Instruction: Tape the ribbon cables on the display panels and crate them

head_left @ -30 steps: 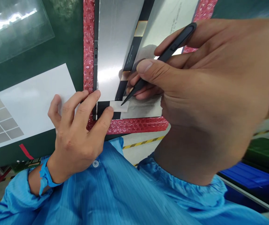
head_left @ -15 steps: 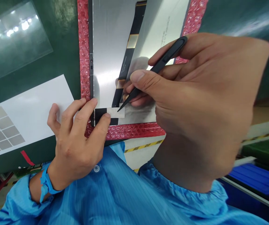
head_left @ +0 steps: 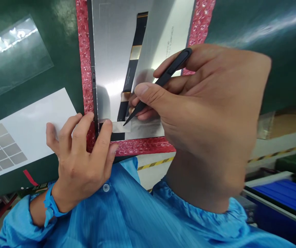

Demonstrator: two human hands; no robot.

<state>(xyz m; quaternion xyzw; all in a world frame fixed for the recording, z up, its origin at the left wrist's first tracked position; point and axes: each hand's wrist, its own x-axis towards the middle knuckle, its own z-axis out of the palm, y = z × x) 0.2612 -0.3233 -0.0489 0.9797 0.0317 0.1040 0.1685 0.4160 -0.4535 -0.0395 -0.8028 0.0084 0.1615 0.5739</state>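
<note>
A silvery flat panel [head_left: 112, 41], perhaps a display seen from the back, lies on pink bubble wrap [head_left: 143, 146]. A black ribbon cable [head_left: 132, 74] with golden bands runs down it to a small pale strip of tape [head_left: 119, 127] near the lower left corner. My right hand [head_left: 189, 100] grips black tweezers [head_left: 163, 79], their tip touching the tape. My left hand [head_left: 86, 155] is spread at that corner, the index fingertip on the tape's left end and the thumb just below the panel's edge. Its other fingertips reach over the bubble wrap and a white sheet.
Left of the panel lies the white sheet [head_left: 42, 113] with rows of grey squares [head_left: 6, 141]. Behind it is a clear plastic bag [head_left: 16, 58] on the green tabletop [head_left: 60, 20]. A blue bin [head_left: 284, 193] stands low at the right, beyond the table edge.
My left index finger now presses on the tape's left end, and the thumb has moved down off it. The tweezers stay at the tape. The whole view has shifted slightly.
</note>
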